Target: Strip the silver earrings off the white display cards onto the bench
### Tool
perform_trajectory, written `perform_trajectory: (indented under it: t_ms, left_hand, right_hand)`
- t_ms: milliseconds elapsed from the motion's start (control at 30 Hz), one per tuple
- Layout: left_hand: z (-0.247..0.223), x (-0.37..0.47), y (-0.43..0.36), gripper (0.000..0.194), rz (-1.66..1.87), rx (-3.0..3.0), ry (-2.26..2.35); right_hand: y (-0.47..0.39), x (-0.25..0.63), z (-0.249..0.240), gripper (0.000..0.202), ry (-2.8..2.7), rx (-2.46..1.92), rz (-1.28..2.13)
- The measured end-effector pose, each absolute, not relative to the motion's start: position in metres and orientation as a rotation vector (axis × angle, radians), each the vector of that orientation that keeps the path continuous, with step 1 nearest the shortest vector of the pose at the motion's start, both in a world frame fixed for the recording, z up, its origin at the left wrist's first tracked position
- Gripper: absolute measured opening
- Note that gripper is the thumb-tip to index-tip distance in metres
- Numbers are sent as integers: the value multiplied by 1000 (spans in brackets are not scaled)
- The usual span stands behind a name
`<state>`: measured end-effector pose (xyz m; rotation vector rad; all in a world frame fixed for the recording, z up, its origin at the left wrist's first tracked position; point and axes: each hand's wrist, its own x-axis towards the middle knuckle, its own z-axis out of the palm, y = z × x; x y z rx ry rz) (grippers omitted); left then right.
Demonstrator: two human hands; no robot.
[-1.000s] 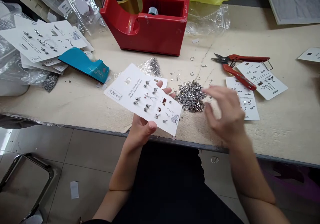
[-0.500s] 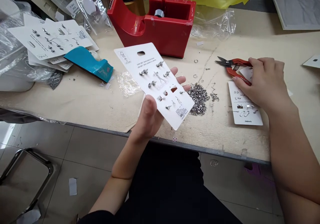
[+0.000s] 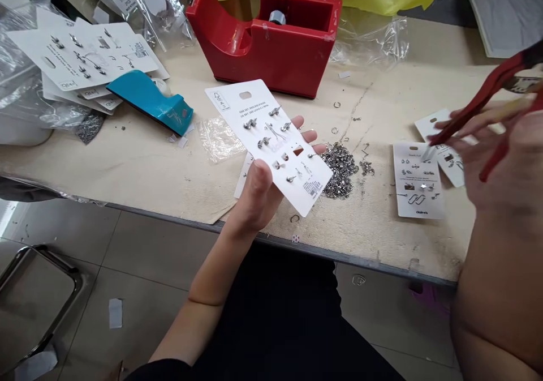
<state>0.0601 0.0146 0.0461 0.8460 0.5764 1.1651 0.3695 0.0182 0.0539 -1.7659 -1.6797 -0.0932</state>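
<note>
Fingers (image 3: pixel 311 136) of your left hand (image 3: pixel 254 205) are partly closed in the head view, with the thumb on the front side, and they hold a white earring card (image 3: pixel 280 146), tilted above the surface (image 3: pixel 360 228). Your right hand (image 3: pixel 500 149) is raised, with its fingers bent around red pliers (image 3: pixel 475 106), whose handles stand apart. Small metal pieces (image 3: pixel 339 171) lie in a pile beside the held card; two more cards (image 3: pixel 418 171) lie near your right hand.
</note>
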Motion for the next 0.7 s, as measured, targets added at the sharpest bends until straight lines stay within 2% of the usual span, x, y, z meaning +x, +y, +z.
perform_trajectory:
  t_ms: [33, 100, 133, 233, 333, 567, 700]
  left_hand:
    - [46, 61, 14, 72, 1170, 854, 601]
    - [44, 62, 13, 74, 1199, 893, 646]
    - [43, 62, 12, 75, 1224, 923, 658]
    - [37, 63, 12, 72, 1337, 1035, 616]
    - [30, 65, 16, 71, 1448, 1120, 531]
    - [18, 66, 28, 95, 1603, 1274, 388]
    - [17, 62, 29, 101, 1579, 1328, 379]
  right_hand:
    - [13, 358, 59, 33, -1657, -1678, 51]
    - [1, 335, 69, 14, -1437, -1341, 698]
    - [-4, 324, 73, 12, -1466, -1260, 779]
    - [-19, 299, 76, 11, -1929, -1246, 535]
    - [-28, 286, 66, 22, -2231, -1235, 220]
    - [-32, 282, 51, 67, -2281, -1193, 242]
    - [-30, 282, 56, 66, -2361, -1259, 160]
